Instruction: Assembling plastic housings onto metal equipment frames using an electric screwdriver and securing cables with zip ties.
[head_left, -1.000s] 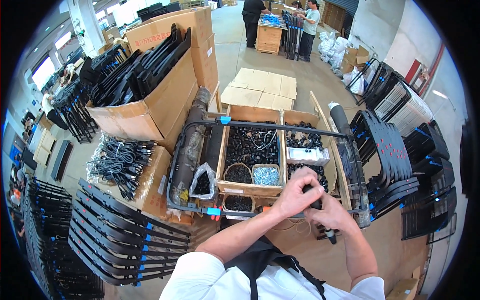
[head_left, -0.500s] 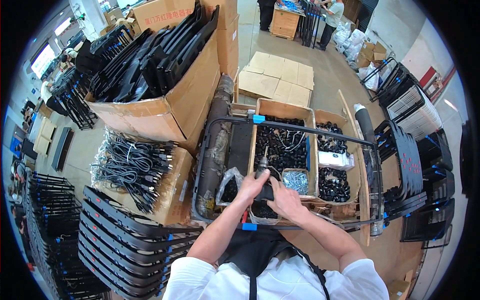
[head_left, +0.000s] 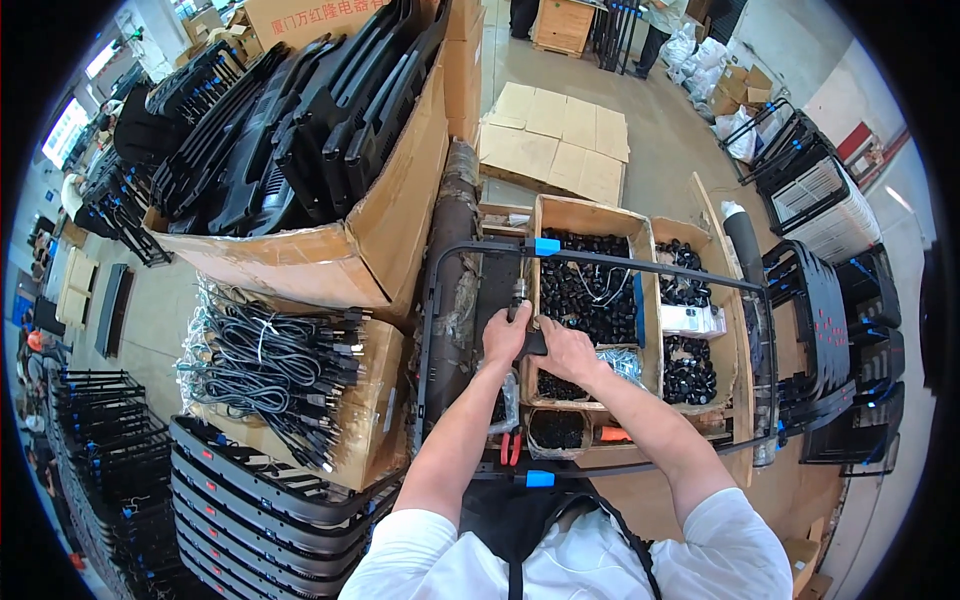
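Note:
Both my hands are closed around a power drill (head_left: 519,288), whose bit points away from me toward the far bar of a black rectangular frame (head_left: 650,267). My left hand (head_left: 507,335) wraps its left side. My right hand (head_left: 568,352) grips the dark body from the right; most of that body is hidden by the fingers. Whether the bit touches the bar I cannot tell. Blue clips (head_left: 543,246) sit on the frame's far and near bars. Below lies a wooden box (head_left: 642,225) of small black parts, with silver screws (head_left: 622,365) beside my right hand.
Red-handled pliers (head_left: 511,448) lie near the frame's front bar. To the left are bundled black cables (head_left: 270,350) on a carton, and a large carton (head_left: 400,235) of black panels. Curved black frames (head_left: 270,500) are stacked at lower left. A wrapped roller (head_left: 455,200) supports the frame.
My hands and the drill have moved away from me, bringing the bit up near the frame's far bar. The whole view has shifted somewhat, and the pliers and screws show more.

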